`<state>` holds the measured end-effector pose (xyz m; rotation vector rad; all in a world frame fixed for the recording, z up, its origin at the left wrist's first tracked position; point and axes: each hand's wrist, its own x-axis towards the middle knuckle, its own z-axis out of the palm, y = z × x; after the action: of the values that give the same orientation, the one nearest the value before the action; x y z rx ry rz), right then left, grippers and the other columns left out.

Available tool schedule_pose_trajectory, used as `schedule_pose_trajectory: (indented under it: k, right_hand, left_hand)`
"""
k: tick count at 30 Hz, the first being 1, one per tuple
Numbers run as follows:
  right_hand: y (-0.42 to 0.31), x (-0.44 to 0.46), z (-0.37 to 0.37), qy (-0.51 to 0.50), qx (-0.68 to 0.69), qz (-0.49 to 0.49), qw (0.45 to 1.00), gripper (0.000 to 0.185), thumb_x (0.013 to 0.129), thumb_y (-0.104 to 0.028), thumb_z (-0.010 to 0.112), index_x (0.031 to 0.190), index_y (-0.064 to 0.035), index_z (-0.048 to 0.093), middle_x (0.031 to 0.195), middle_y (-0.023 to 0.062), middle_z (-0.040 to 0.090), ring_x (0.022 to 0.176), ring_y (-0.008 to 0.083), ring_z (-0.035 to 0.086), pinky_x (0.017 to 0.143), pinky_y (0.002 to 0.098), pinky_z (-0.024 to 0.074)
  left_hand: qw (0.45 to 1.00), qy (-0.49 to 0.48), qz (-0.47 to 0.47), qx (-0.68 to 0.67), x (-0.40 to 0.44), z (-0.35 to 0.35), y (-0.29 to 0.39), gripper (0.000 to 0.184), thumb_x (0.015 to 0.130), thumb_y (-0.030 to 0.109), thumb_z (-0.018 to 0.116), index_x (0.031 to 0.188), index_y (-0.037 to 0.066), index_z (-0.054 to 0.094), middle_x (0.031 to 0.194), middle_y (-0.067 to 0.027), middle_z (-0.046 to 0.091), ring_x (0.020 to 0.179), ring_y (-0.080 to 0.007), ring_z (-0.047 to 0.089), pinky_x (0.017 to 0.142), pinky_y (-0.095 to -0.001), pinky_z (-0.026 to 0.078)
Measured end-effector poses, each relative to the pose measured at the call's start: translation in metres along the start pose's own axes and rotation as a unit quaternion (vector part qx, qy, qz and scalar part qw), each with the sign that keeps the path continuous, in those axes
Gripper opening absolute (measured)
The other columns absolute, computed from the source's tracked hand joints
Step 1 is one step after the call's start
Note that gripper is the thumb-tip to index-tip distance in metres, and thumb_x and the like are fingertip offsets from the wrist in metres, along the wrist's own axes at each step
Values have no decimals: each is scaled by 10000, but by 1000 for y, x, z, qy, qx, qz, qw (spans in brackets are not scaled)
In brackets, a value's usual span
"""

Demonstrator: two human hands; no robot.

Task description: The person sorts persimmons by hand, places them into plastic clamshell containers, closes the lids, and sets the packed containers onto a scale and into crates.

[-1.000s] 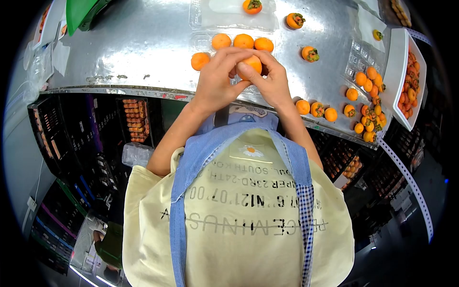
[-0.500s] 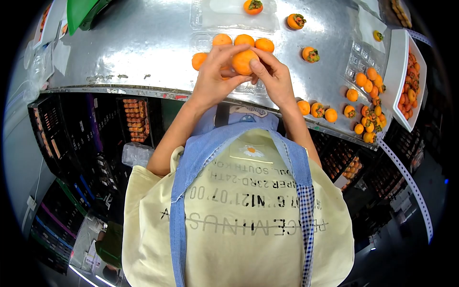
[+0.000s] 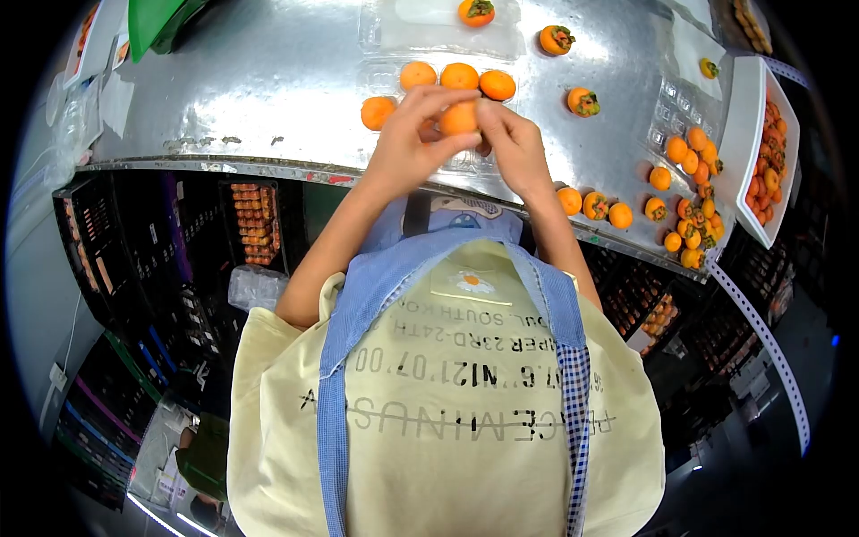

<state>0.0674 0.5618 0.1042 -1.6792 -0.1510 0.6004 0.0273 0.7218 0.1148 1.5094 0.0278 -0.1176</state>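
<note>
Between my two hands, above the near edge of the metal table (image 3: 268,107), is an orange persimmon (image 3: 460,118). My left hand (image 3: 410,134) grips it from the left, thumb below and fingers over the top. My right hand (image 3: 512,143) is at its right side with bent fingers; whether they press on the fruit or on something small is hidden. Just beyond the hands, a clear plastic tray (image 3: 380,70) holds several persimmons (image 3: 459,76) in a row. One more persimmon (image 3: 378,113) lies left of my left hand.
Loose persimmons with leafy tops (image 3: 583,102) lie to the right, and a cluster (image 3: 691,224) sits by the right edge. A white box (image 3: 750,134) full of persimmons stands at far right. A green container (image 3: 161,27) is at the back left; dark crates (image 3: 134,259) are below.
The persimmon between my hands has turned slightly and blurred. My right thumb has shifted off its front face to its right side. The fruits on the table have stayed put.
</note>
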Motion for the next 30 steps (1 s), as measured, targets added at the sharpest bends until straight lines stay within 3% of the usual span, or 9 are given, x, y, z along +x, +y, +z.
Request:
schedule_pose_trajectory:
  k: [2,4,5,11,18,23,26,27,30]
  right_hand:
    - [-3,0,-4,-5,89,21,996,442,905,-379,540,1147,-15,598,760,51,608,734,104,543,642,225,435]
    - [-5,0,-3,14,80,-28,996,377,872,-289,606,1153,-38,597,819,30,583,735,90,533,633,220,438]
    - [-5,0,-1,30,65,-61,996,384,844,-263,642,1155,-43,595,860,34,581,752,97,536,635,225,442]
    - [-21,-1,5,53,-89,-237,966,514,668,-177,793,1139,-89,607,1133,78,512,966,184,542,709,263,491]
    - [-20,-3,9,43,-110,-246,962,487,632,-130,811,1084,-83,635,1139,97,491,1026,236,547,823,326,531]
    - [-15,-2,5,61,-81,-223,970,473,672,-122,781,1108,-66,608,1126,93,509,978,193,567,712,264,507]
    - [-5,1,-2,76,-42,-214,973,414,734,-95,727,1119,-43,585,1098,79,521,910,126,556,643,220,460]
    - [-4,0,-5,78,-33,-193,977,400,744,-89,716,1119,-42,585,1095,77,521,897,119,552,646,218,459]
    - [2,0,-11,83,-21,-162,983,321,787,-70,672,1097,-36,594,1059,70,535,821,100,553,639,210,447]
  left_hand:
    - [976,-2,-84,-203,1,-3,-1,411,891,208,594,1240,17,490,1073,-117,583,819,-194,614,686,-281,549]
    - [922,-17,-155,-355,0,-13,1,407,943,283,509,1233,-1,486,1040,-122,606,798,-192,613,650,-274,546]
    - [925,-16,-170,-338,-1,-15,-4,482,974,394,393,1224,-9,480,1033,-125,607,760,-161,613,582,-261,538]
    - [914,-8,-197,-355,-5,-12,-15,645,923,581,349,1187,5,474,983,-118,611,641,-84,594,435,-160,465]
    - [899,-69,-191,-387,-6,-15,-20,617,940,535,363,1238,4,463,1072,-94,596,762,-94,608,550,-212,508]
    - [877,-47,-181,-442,-5,-21,-13,508,948,386,444,1288,9,446,1128,-124,582,899,-177,626,700,-279,542]
    - [952,56,-124,-275,0,-45,-9,506,904,299,558,1300,6,444,1161,-143,570,952,-223,627,776,-308,541]
    - [975,104,-132,-144,2,-57,-13,521,849,217,651,1284,3,462,1177,-151,562,986,-242,620,817,-328,536]
    - [971,155,-80,161,8,-83,-26,468,784,173,715,1186,14,537,1160,-130,565,909,-227,632,746,-313,544]
